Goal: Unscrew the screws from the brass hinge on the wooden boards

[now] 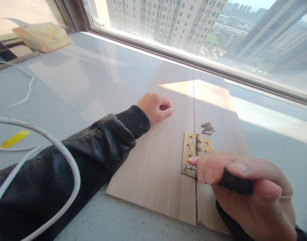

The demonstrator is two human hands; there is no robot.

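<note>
My right hand (251, 187) is closed round the black handle of a screwdriver (236, 182), held low and tilted over the hinge. Its thin metal shaft lies partly behind my fingers, with the end near the hinge's lower left corner. The brass-coloured hinge (186, 144) lies across the seam between two pale wooden boards (158, 157); my right fingers cover part of its right leaf. Just above it, several loose screws (207, 128) lie in a small pile. My left hand (155, 108) rests on the left board, fingers curled in, nothing visible in them.
The boards lie on a speckled white windowsill (88, 214). A white cable (73, 160) with a yellow tag (14, 139) loops across the left, in front of my sleeve. A tissue pack (43, 36) stands at the far left, and a window frame (168, 50) bounds the back.
</note>
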